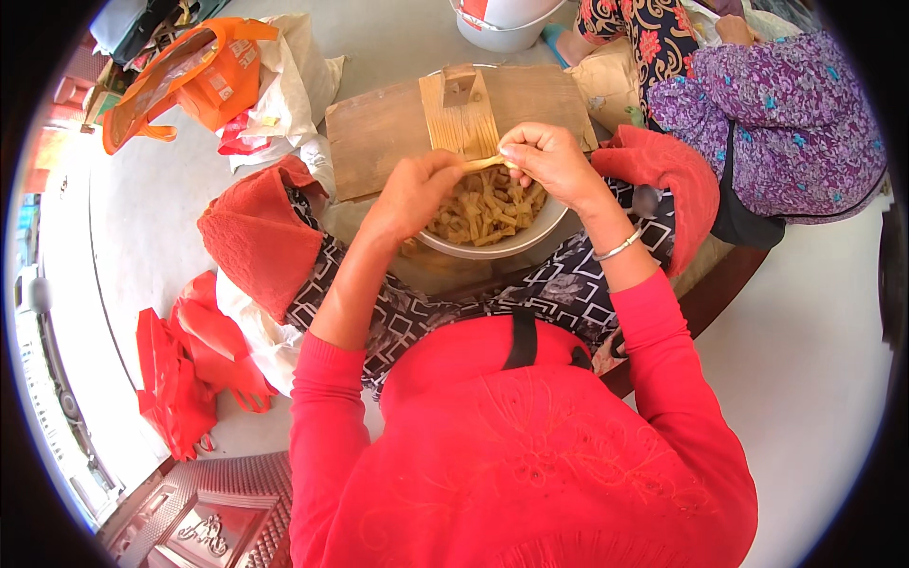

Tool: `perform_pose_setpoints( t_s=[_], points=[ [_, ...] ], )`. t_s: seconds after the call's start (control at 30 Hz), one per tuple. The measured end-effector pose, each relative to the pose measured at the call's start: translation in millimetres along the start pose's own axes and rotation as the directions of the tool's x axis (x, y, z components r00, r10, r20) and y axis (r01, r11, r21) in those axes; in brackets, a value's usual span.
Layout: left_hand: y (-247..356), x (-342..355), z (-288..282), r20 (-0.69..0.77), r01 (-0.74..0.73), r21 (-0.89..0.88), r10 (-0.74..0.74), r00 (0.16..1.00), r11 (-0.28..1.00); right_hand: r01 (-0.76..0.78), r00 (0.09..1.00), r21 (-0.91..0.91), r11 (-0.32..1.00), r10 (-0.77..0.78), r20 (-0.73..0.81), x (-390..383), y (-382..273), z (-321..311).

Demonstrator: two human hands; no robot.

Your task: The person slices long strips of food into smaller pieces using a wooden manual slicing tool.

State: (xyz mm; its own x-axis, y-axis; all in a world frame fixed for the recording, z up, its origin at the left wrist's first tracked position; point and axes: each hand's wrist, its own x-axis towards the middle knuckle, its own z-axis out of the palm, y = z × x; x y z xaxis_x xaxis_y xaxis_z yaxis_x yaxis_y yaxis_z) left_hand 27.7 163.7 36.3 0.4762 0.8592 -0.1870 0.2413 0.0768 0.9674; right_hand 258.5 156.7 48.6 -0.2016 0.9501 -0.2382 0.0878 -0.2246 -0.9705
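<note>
Between my hands stretches a thin, pale yellow strip (pixel 481 164) that looks like a piece of stalk or root; its exact kind cannot be made out. My left hand (pixel 417 194) pinches one end between thumb and fingers. The other end is gripped by the fingertips of my right hand (pixel 549 163), which wears a bracelet at the wrist. Just below the strip, a round white basin (pixel 507 248) holds many similar short yellow-brown pieces (pixel 485 210). A wooden board (pixel 379 133) lies across the basin's far part, with a lighter wooden piece (pixel 459 121) on it.
Red cloths (pixel 260 237) cover my knees on both sides of the basin. Red bags (pixel 194 355) and an orange bag (pixel 204 80) lie to the left. Beyond the board stands a white bucket (pixel 502 24). Another person in a purple patterned top (pixel 776 123) sits at the right.
</note>
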Motion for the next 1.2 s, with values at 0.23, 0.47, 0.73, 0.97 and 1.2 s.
perform_pose_setpoints(
  t_s=[0.23, 0.47, 0.73, 0.97, 1.2],
  points=[
    [-3.5, 36.4, -14.5, -0.17, -0.035, -0.115, 0.015, 0.985, 0.993, 0.175, 0.973, -0.208, 0.962, -0.202, -0.113, 26.3, 0.1, 7.5],
    [-18.7, 44.3, -13.1, -0.362, 0.041, 0.501, 0.167, 0.917, 0.864, 0.347, 0.863, -0.689, 0.637, -0.504, -0.031, 21.7, 1.8, 22.9],
    [-12.1, 4.2, 38.1, -0.193, 0.063, -0.367, -0.142, 0.971, 0.928, 0.41, 0.698, -0.795, 0.447, -0.714, -0.042, -16.2, -18.7, 68.3],
    [9.7, -22.5, 20.3, -0.102, 0.058, 0.07, -0.051, 0.993, 0.996, 0.295, 0.882, -0.776, 0.558, -0.471, -0.003, -25.6, 3.9, 33.6],
    [11.4, -28.3, 41.7, -0.072, -0.019, -0.403, -0.011, 0.997, 0.915, -0.076, 0.957, 0.451, 0.889, -0.062, 0.284, -78.0, -25.8, 63.1]
  ],
)
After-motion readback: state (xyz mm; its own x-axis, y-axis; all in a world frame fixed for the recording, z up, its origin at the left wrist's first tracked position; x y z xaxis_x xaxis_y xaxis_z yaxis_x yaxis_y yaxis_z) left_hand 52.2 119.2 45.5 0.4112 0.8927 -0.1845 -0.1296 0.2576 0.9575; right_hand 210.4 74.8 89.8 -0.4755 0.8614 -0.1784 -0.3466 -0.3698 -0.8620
